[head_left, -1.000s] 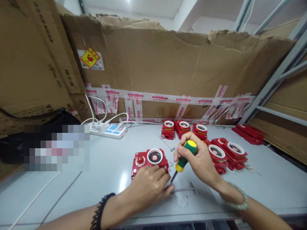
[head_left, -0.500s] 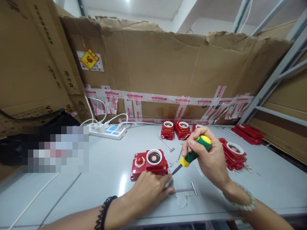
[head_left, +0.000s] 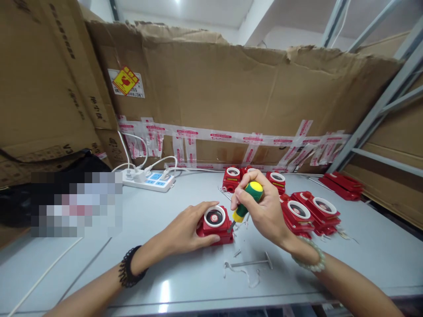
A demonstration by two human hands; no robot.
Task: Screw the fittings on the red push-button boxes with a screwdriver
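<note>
Glossy red box [head_left: 215,222], matt cardboard [head_left: 214,88]

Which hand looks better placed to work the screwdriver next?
Likely the right hand: it holds the screwdriver, tip at or near the front red unit, while the left hand is around that unit's left side.

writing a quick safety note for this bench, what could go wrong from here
The screwdriver in the right hand is angled down at the right side of the red unit; if it slipped, it might scratch the casing or jab the left hand, whose thumb lies close by. The small loose piece, apparently a screw, could get knocked away and lost. The white string by the T-shaped metal rod might snag.
</note>
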